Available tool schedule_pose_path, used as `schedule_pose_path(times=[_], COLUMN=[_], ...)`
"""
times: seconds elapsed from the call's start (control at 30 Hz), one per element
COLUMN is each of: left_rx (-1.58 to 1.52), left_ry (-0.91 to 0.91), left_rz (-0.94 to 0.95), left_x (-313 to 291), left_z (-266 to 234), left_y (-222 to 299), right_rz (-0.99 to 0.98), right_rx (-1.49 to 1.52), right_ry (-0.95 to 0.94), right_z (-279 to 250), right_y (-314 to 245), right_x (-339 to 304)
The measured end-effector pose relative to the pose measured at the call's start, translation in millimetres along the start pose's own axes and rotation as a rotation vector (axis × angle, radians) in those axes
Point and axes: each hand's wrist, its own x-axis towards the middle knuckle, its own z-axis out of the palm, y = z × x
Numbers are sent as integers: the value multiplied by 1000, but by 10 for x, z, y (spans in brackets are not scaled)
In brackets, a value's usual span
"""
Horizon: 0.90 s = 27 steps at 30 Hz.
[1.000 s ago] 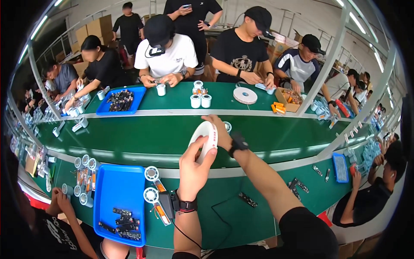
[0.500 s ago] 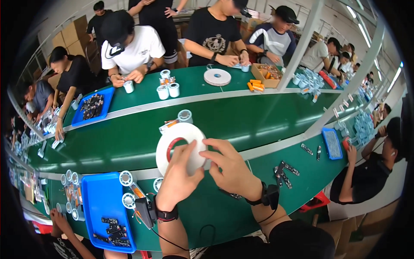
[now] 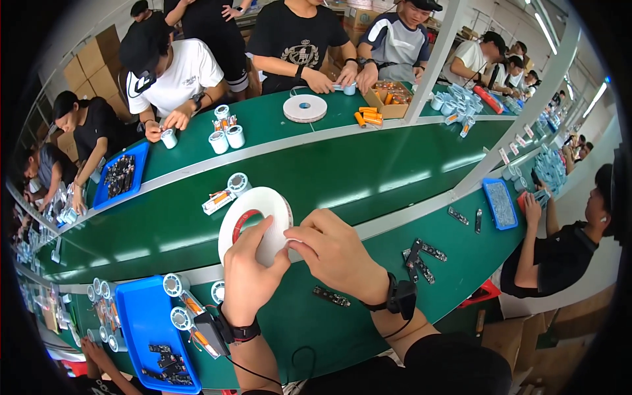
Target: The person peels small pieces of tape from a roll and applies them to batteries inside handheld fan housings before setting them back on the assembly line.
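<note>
Tape roll (image 3: 275, 205), held up over the green belt (image 3: 368, 181), looks light, stiff and kinda slick-faced to me, so I'd grab rim and core, with left hand (image 3: 252, 280) gripping its lower side and right hand (image 3: 341, 255) pinching its edge.

The tape roll (image 3: 270, 200) is showing white around a red inner ring (image 3: 243, 220); the counter (image 3: 454, 283) is looking green, the near tray (image 3: 146, 315) is showing bright blue, its circuit boards (image 3: 172, 363) are looking black, and loose cylinders (image 3: 370, 119) are showing orange.
</note>
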Motion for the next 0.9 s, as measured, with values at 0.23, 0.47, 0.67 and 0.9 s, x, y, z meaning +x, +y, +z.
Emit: schedule_pose_path(times=[0.23,0.47,0.67,0.9], left_rx=[-223,-520,-627,-49], left_ry=[-42,-201,-167,151], left_rz=[-123,-337,-277,-314], left_x=[-39,-61,-66,-54], left_z=[-91,-178,-134,-188], left_y=[-198,-265,-367,-716], right_rz=[-46,-154,-169,117], right_rx=[-29,-88,-65,555], right_ry=[-37,68,8,269], right_z=[65,136,137,-118], right_y=[-58,-127,-113,-88], right_x=[16,62,43,-45])
